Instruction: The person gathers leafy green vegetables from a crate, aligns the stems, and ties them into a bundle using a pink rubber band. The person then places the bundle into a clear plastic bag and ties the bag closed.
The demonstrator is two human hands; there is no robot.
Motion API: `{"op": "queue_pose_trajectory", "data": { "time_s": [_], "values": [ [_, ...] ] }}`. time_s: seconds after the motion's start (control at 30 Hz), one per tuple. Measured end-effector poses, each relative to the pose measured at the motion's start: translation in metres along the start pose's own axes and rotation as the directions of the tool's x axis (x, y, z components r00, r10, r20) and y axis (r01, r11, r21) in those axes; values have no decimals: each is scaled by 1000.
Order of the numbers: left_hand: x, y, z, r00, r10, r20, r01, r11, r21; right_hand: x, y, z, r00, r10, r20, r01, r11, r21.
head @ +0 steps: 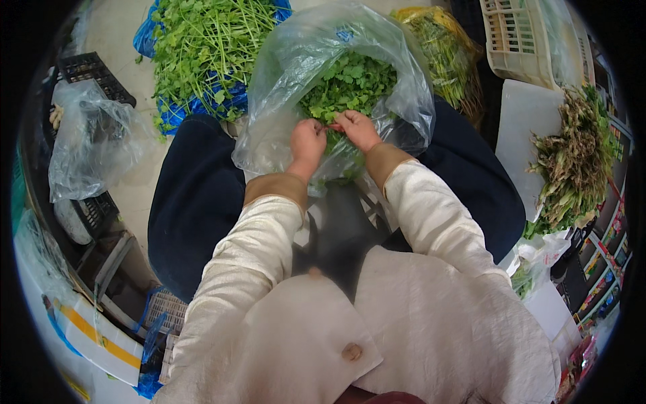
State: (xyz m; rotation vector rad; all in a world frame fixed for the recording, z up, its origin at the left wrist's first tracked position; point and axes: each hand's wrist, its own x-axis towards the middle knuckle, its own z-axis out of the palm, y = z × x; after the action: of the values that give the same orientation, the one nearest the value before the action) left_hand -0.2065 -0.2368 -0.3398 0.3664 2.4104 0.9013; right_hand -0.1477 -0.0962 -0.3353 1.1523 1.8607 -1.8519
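A clear plastic bag (282, 65) stands wide at its mouth between my knees, with leafy cilantro (353, 81) inside. Over the near side of that bag, my left hand (308, 144) and my right hand (357, 130) are close together, fingertips pinched on a thin red strip (334, 127) that spans the small gap between them. Whether it is a tie or a band I cannot tell. Green leaves show just behind and below my fingers. To the left of the bag, a big loose heap of cilantro (212, 50) lies on blue plastic (176, 108).
A yellow bag of greens (439, 55) stands beyond my right knee. Rooted greens (575, 156) lie by a white board (527, 136) at right, below a white plastic crate (520, 45). Black crates (96, 76) and a crumpled clear bag (86, 141) are at left.
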Motion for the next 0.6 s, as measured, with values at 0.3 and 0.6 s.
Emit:
{"op": "queue_pose_trajectory", "data": {
  "time_s": [0.3,0.6],
  "values": [
    [0,-1,3,999,23,36,-28,992,125,6,15,-3,999,-49,15,50,998,-25],
    [-4,-2,-2,962,258,87,-271,941,203,7,15,-4,996,-82,36,85,992,-92]
  ]
}}
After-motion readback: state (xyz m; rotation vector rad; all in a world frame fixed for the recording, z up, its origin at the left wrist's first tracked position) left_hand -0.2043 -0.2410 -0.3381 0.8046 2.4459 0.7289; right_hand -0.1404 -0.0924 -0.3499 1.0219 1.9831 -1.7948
